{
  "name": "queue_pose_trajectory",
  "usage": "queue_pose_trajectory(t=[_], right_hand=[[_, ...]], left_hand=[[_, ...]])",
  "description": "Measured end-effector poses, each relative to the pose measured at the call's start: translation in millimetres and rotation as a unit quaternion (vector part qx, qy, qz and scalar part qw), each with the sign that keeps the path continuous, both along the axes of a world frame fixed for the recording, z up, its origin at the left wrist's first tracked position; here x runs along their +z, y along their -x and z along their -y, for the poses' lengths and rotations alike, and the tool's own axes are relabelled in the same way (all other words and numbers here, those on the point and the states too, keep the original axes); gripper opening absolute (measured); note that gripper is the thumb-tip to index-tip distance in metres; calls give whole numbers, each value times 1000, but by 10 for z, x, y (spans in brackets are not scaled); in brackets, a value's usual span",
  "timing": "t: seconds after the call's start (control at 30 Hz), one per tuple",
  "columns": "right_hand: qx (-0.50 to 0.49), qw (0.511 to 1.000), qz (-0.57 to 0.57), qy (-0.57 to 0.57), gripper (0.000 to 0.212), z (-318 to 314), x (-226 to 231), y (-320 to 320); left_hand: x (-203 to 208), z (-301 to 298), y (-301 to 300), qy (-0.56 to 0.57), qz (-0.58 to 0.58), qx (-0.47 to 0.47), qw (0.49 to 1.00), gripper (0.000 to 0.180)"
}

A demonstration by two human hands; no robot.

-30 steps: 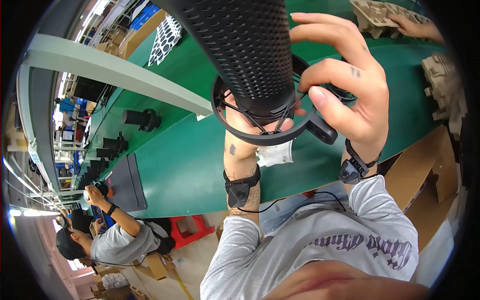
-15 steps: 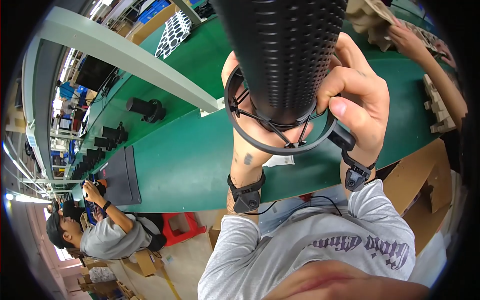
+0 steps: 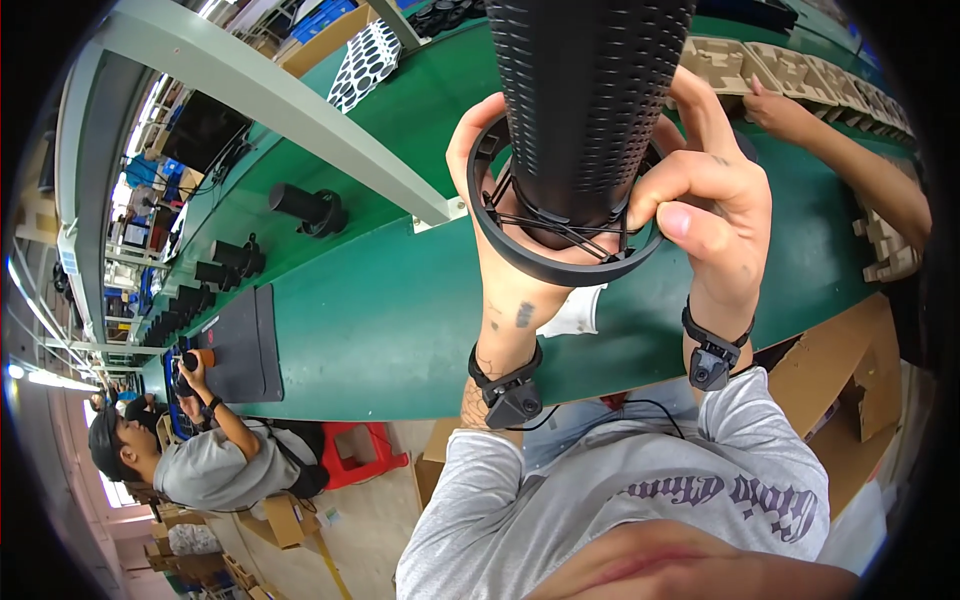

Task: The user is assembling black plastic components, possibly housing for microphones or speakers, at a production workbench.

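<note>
Close in front of me stands a large black microphone with a dimpled cylindrical body, its top cut off by the upper edge. Around its lower end runs a black shock mount ring, joined to it by thin crossing cords. My left hand is closed round the microphone's base from behind and below; part of its fingers is hidden. With thumb and bent fingers, my right hand grips the ring's right side. Under the hands, a white piece lies on the green bench.
More black microphones with mounts line the bench at left, near a dark mat. A pale post rises beside my left hand. At right, another person's arm reaches to pulp trays. Cardboard boxes stand below.
The ring has turned, and the black bracket formerly under my right hand is gone from there. My left hand shifted slightly right. The other person's pulp tray now lies flat on the bench.
</note>
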State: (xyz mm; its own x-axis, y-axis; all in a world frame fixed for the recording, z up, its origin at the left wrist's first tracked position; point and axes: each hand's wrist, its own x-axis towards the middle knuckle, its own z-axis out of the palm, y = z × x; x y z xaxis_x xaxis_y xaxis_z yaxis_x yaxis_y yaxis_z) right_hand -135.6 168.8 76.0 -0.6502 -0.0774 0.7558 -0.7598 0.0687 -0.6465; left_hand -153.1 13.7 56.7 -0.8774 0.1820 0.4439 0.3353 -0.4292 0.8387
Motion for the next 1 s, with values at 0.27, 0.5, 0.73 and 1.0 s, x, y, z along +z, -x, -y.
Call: queue_pose_trajectory(t=[0.27,0.5,0.73,1.0], right_hand=[[37,999,12,35,21,37,-29,21],[31,999,36,27,21,4,-57,56],[-124,990,-9,-63,20,9,4,21],[-182,974,-78,-108,23,-166,8,95]], left_hand=[[-32,70,-104,79,137,53,986,109],[-60,104,-54,97,39,80,991,108],[-54,-24,-2,106,-21,70,992,103],[-20,-142,-62,78,-10,64,995,81]])
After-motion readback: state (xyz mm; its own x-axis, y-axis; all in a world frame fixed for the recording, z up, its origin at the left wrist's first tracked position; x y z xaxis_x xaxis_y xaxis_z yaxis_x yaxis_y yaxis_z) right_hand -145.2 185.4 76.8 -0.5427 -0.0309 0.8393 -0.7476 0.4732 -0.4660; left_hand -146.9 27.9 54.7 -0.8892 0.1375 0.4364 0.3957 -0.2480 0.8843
